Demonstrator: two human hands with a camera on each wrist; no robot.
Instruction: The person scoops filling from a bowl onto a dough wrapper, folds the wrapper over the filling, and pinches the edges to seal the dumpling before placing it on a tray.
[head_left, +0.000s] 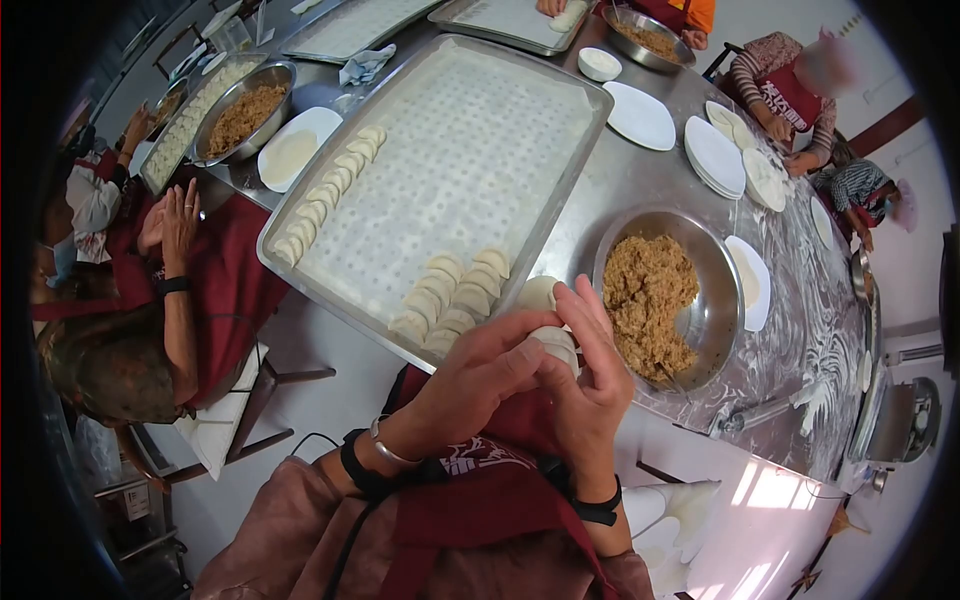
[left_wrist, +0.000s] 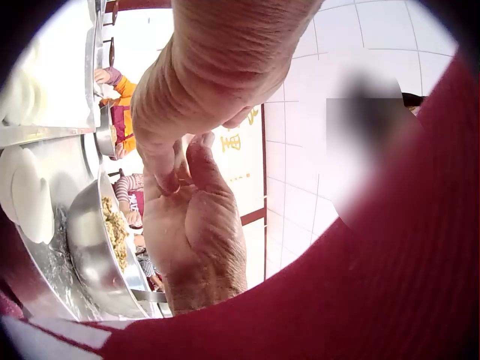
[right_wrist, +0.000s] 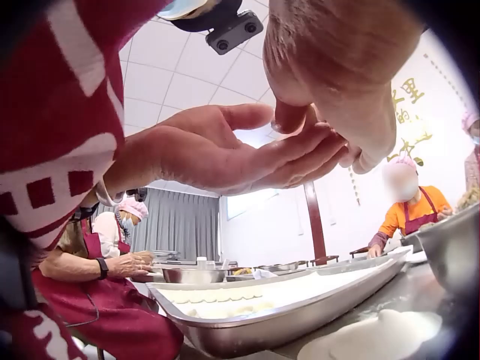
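Both hands meet in front of the apron, over the tray's near right corner. Between their fingers is a pale dumpling (head_left: 556, 345), its folded dough showing in the head view. The left hand (head_left: 490, 365) grips it from the left, and the right hand (head_left: 588, 380) holds its other side with thumb and fingers. In the left wrist view the left hand (left_wrist: 217, 67) and right hand (left_wrist: 199, 232) hide the dumpling. Just beyond the fingertips lies a round piece of dough (head_left: 538, 291). Short rows of finished dumplings (head_left: 440, 290) sit on the metal tray (head_left: 440, 130).
A steel bowl of filling (head_left: 652, 300) stands right of the hands, with a white plate (head_left: 750, 285) behind it. More white plates (head_left: 714, 155) and floury dough lie farther right. Another filling bowl (head_left: 245, 110) is at the far left. People sit around the table.
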